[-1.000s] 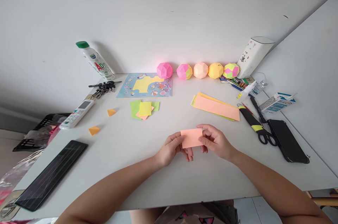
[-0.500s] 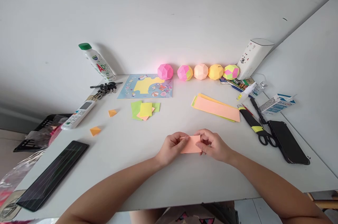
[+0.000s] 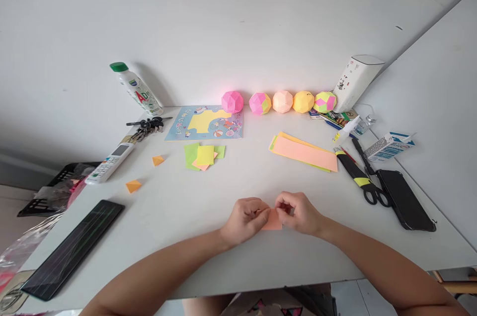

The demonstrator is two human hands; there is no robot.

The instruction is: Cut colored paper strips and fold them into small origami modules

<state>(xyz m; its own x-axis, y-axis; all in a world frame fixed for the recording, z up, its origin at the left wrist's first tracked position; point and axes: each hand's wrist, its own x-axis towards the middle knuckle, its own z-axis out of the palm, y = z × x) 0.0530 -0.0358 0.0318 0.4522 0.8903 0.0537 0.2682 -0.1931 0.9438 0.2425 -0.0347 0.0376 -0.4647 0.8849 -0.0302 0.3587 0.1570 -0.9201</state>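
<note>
A small peach paper square (image 3: 273, 221) is held low over the white table, near its front middle. My left hand (image 3: 248, 219) is closed on its left part, thumb on top, hiding that side. With thumb and forefinger pinched, my right hand (image 3: 298, 212) grips the paper's upper right edge. Beyond the hands to the left lie overlapping green, yellow and peach paper squares (image 3: 205, 155). Two small folded orange paper pieces (image 3: 158, 160) rest farther left. A stack of long peach, orange and green paper strips (image 3: 305, 153) is at the right.
Several faceted paper balls (image 3: 282, 101) line the wall. At right are scissors (image 3: 372, 194), a black phone (image 3: 404, 199), a glue bottle (image 3: 346, 129) and a small box (image 3: 390, 146). At left stand a bottle (image 3: 137, 90), keys (image 3: 147, 128), a remote (image 3: 110, 163) and a dark tablet (image 3: 74, 249).
Both hands have moved slightly nearer to me with the peach paper. My fingers have shifted to its upper edge, and the left hand covers more of it.
</note>
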